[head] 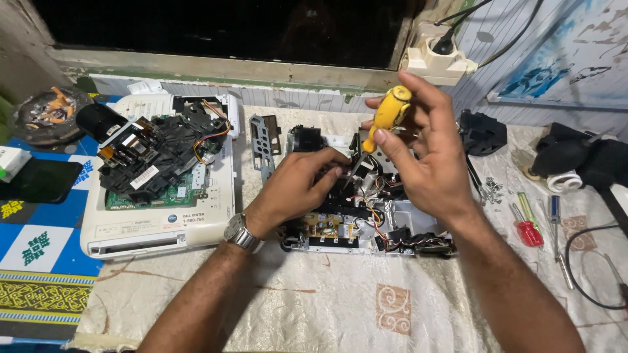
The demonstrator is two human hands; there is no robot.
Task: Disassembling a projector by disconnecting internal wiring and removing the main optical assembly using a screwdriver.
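Right hand (425,153) grips a yellow-handled screwdriver (386,117) over an opened device (366,225); left hand (301,186) apparently pinches 1 inner part.

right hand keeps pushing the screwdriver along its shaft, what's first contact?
Likely the black internals of the opened device, right beside the left hand's fingertips; the right hand angles the yellow-handled screwdriver down-left. Depth unclear.

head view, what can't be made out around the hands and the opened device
- Head view: screwdriver tip, too small and lost among wires.
- Head view: what the left hand fingers touch, hidden by the fingers.
- Head view: opened device middle, covered by the right hand.
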